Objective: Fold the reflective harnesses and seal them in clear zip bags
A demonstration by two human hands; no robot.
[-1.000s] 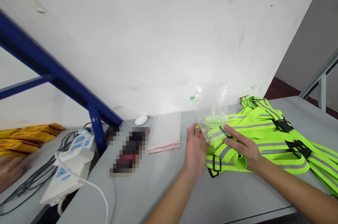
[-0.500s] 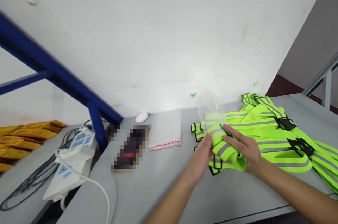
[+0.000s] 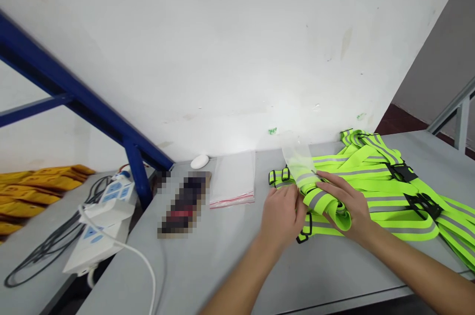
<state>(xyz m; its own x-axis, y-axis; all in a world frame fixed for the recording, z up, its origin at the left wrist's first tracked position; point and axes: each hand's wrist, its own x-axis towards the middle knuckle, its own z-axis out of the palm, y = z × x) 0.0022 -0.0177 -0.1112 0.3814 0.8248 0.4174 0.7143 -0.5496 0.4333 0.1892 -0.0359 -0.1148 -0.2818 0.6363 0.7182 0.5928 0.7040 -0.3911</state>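
A folded neon-yellow reflective strap vest (image 3: 326,206) with grey stripes and black buckles lies on the grey table (image 3: 230,255). My right hand (image 3: 347,206) curls round its folded end and lifts it a little. My left hand (image 3: 282,213) sits at the bundle's left edge, fingers bent against a clear plastic bag (image 3: 299,159) that stands up over the straps. The bag's lower end is hidden by the hands.
More neon vests (image 3: 404,181) are piled to the right. A stack of clear zip bags (image 3: 233,181) lies left of my hands, beside a blurred dark object (image 3: 183,203) and a white puck (image 3: 199,161). White power strips (image 3: 100,226) with cables and yellow items (image 3: 33,186) lie at the left.
The clear bag has come down from upright to lie low over the straps. My left hand moved in against the bundle, and my right hand closed round the folded end.
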